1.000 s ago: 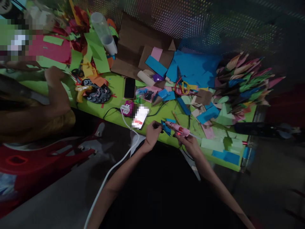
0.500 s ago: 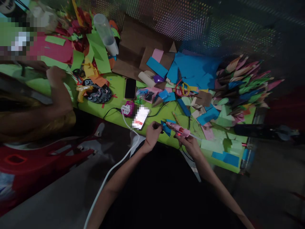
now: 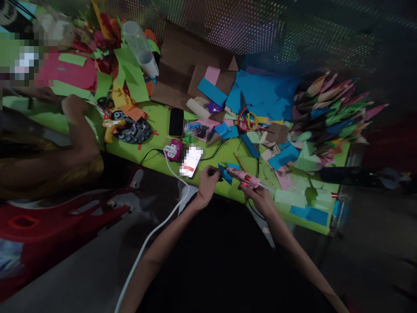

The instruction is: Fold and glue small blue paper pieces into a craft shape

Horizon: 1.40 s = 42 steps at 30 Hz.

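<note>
My right hand (image 3: 257, 194) grips a pink glue gun (image 3: 243, 175) at the near edge of the green table (image 3: 161, 126), its nozzle aimed left at a small blue paper piece (image 3: 225, 172). My left hand (image 3: 207, 181) pinches that blue piece from the left side. Both hands hover just over the table edge, close together.
A person sits at the left with an arm (image 3: 80, 130) on the table. A dark phone (image 3: 176, 121), a white phone (image 3: 190, 160), a pink charger (image 3: 175, 150) with white cable, scissors (image 3: 246, 119), blue sheets (image 3: 267, 93) and a heap of folded paper cones (image 3: 332, 117) crowd the table.
The view shifted slightly. My hands keep the same hold on the glue gun and the blue piece.
</note>
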Each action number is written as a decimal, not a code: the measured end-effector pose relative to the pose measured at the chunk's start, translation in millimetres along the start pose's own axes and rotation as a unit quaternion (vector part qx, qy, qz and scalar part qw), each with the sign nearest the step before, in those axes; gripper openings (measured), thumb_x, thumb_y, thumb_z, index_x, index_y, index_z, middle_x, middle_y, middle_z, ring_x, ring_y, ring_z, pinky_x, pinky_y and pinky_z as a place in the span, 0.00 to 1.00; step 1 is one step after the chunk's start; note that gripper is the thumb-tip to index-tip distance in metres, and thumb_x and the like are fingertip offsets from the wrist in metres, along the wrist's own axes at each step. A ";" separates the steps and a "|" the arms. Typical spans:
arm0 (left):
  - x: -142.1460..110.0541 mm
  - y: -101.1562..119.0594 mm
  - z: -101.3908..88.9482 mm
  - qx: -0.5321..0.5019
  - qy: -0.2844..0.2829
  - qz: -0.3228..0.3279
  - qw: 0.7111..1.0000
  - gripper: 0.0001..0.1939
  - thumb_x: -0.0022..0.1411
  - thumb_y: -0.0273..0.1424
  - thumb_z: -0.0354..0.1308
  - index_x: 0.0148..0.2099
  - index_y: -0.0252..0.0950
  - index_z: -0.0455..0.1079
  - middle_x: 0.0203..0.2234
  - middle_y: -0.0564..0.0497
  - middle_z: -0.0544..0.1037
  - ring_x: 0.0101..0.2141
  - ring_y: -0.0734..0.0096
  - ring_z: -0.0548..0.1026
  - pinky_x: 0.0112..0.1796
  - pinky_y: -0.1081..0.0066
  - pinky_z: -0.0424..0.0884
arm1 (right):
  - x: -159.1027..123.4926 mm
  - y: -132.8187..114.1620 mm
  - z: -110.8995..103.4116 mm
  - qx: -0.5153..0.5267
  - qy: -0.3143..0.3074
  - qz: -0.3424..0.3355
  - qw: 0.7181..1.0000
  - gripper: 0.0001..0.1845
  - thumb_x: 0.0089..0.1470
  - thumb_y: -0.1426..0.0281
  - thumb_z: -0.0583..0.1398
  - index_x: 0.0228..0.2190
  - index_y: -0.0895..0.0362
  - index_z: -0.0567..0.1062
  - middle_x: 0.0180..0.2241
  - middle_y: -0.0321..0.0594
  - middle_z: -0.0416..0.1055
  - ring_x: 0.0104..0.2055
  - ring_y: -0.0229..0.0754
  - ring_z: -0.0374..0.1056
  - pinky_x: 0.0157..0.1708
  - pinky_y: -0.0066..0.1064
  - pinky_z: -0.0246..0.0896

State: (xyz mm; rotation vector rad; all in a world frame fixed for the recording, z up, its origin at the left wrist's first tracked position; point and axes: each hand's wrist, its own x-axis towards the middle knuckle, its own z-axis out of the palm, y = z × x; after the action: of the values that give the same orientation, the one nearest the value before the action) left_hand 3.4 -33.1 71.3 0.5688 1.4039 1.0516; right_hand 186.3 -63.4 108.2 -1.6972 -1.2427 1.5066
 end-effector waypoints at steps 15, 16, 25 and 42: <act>-0.3 3.2 -2.6 -0.006 0.017 0.013 1.000 0.09 0.50 0.34 0.62 0.25 0.37 0.66 0.17 0.58 0.69 0.21 0.77 0.70 0.25 0.75 0.68 | -1.3 3.1 0.1 0.002 0.015 0.004 1.000 0.25 0.47 0.45 0.65 0.21 0.53 0.70 0.18 0.35 0.63 0.21 0.40 0.60 0.22 0.32 0.58; -0.1 3.1 -2.6 -0.007 0.017 0.014 1.000 0.09 0.50 0.34 0.62 0.25 0.37 0.66 0.17 0.58 0.69 0.21 0.77 0.70 0.25 0.75 0.68 | -1.4 2.9 0.4 0.002 0.015 0.003 1.000 0.25 0.47 0.45 0.65 0.20 0.53 0.70 0.18 0.35 0.64 0.22 0.40 0.61 0.22 0.32 0.59; 0.4 1.8 -2.4 0.008 0.014 0.013 1.000 0.10 0.50 0.34 0.63 0.25 0.37 0.66 0.17 0.58 0.70 0.21 0.77 0.70 0.26 0.74 0.68 | -0.6 -4.7 6.7 0.017 0.013 -0.007 1.000 0.26 0.46 0.43 0.64 0.22 0.53 0.71 0.18 0.34 0.63 0.21 0.38 0.60 0.20 0.31 0.59; -3.1 6.2 -5.2 0.025 0.018 0.025 0.999 0.09 0.52 0.34 0.62 0.25 0.37 0.66 0.18 0.57 0.70 0.22 0.75 0.71 0.28 0.73 0.68 | -3.7 0.0 5.4 0.005 0.018 0.002 1.000 0.26 0.46 0.43 0.65 0.22 0.53 0.71 0.19 0.36 0.65 0.21 0.39 0.61 0.21 0.31 0.59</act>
State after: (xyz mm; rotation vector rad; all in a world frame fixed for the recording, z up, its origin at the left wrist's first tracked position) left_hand -2.7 -34.2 77.4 0.6265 1.4568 1.0732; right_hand 181.4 -67.6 108.6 -1.7142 -1.2121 1.4746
